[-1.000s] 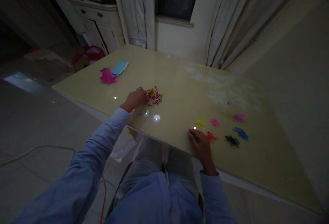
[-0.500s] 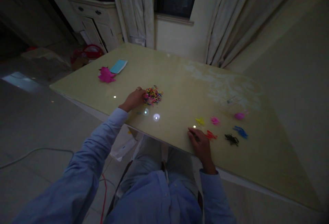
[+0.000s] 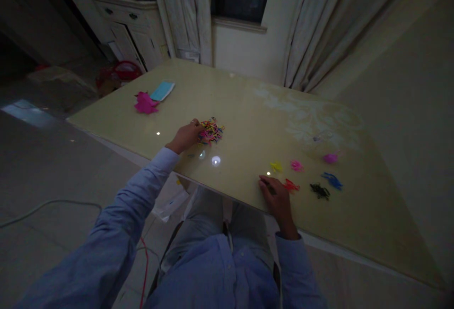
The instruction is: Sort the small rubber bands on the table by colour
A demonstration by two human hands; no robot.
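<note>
A mixed heap of small coloured bands lies on the pale yellow table. My left hand rests at the heap's left edge, fingers curled into it. My right hand lies near the table's front edge with fingers bent, touching the tabletop beside a small red pile. Further sorted piles sit to the right: yellow, pink, black, blue and a magenta one.
A crumpled magenta piece and a light blue flat pack lie at the table's far left. A white cabinet and curtains stand behind. A cable runs across the floor on the left.
Almost nothing moves. My left hand stays at the heap with slight finger shifts. The view drifts a little; my right hand keeps its place.
</note>
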